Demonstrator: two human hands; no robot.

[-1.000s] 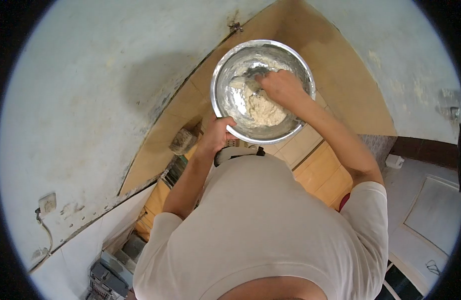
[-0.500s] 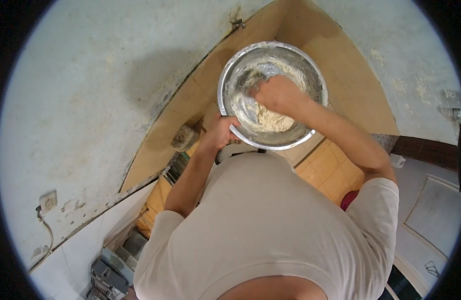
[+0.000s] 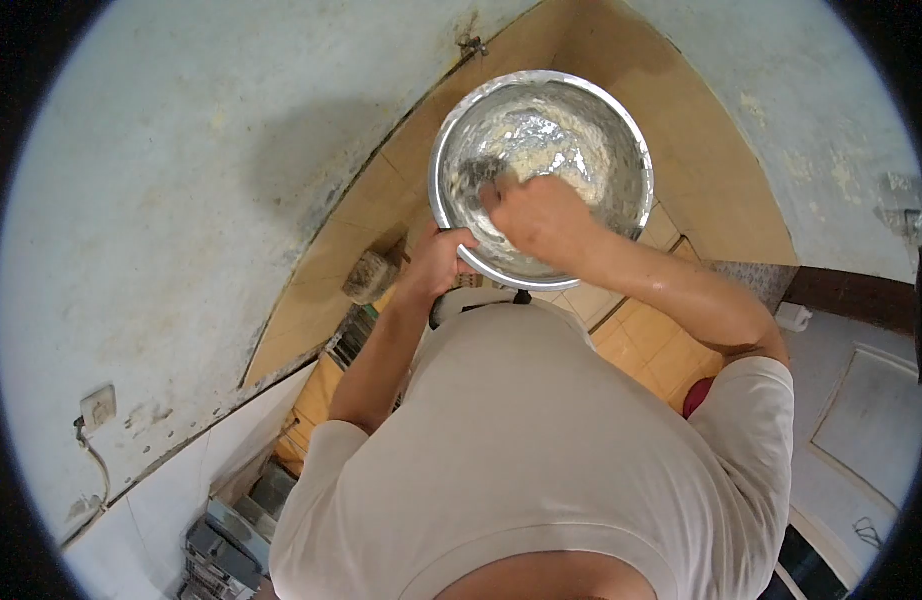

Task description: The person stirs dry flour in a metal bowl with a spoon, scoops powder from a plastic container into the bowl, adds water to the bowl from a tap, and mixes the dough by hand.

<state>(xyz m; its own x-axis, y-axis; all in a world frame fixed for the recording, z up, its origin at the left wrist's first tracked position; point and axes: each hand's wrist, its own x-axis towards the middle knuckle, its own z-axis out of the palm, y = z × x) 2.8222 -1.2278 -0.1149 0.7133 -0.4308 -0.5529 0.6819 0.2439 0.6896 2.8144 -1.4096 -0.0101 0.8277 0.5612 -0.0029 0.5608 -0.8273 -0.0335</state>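
A round metal bowl (image 3: 642, 180) is held up in front of my body, its inside smeared with pale, sticky dough (image 3: 581, 180). My left hand (image 3: 442, 262) grips the rim at the lower left, thumb over the edge. Inside the bowl, my right hand (image 3: 541, 215) is closed in a fist around a utensil (image 3: 484, 172), blurred by motion, whose dark, shiny end points to the bowl's left side. My right hand and forearm cover the lower part of the bowl.
A tap (image 3: 473, 46) sticks out of the wall above the tiles. A stone-like block (image 3: 370, 277) lies left of my left forearm. A wall socket (image 3: 98, 407) with a cable is at the far left, and a grey door (image 3: 861, 425) at the right.
The bowl has shifted right, then slightly up. My right hand has moved down and left inside it with the utensil, while my left hand has stayed on the rim.
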